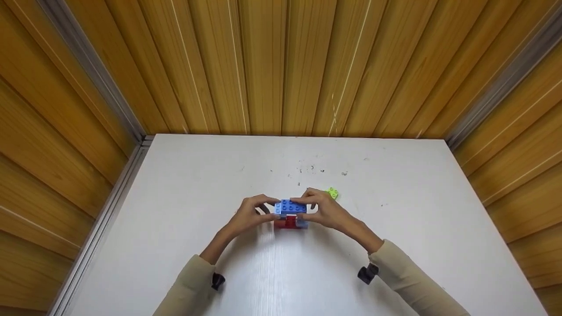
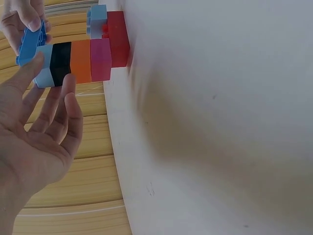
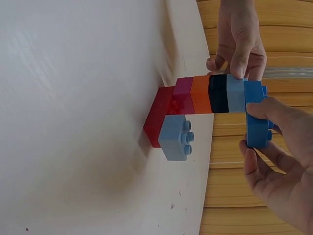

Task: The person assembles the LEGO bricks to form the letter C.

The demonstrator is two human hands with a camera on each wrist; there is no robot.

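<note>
A tower of toy bricks stands on the white table. At its foot lies a long red brick (image 3: pixel 157 110), with a light blue brick (image 3: pixel 171 139) on one end. From the other end rise a pink brick (image 3: pixel 184 90), an orange brick (image 3: pixel 200 93), a black brick (image 3: pixel 218 93) and an upper light blue brick (image 3: pixel 235 95). My left hand (image 1: pixel 248 213) grips that upper light blue brick between thumb and fingers. With thumb and fingertips my right hand (image 1: pixel 327 211) pinches a long blue brick (image 3: pixel 257 132) that lies across the tower's top and overhangs to the right.
A lime green brick (image 1: pixel 333 193) lies on the table (image 1: pixel 197 175) just behind my right hand. Small dark marks (image 1: pixel 312 167) spot the table toward the back. Wood-patterned walls (image 1: pixel 263 66) enclose the back and both sides.
</note>
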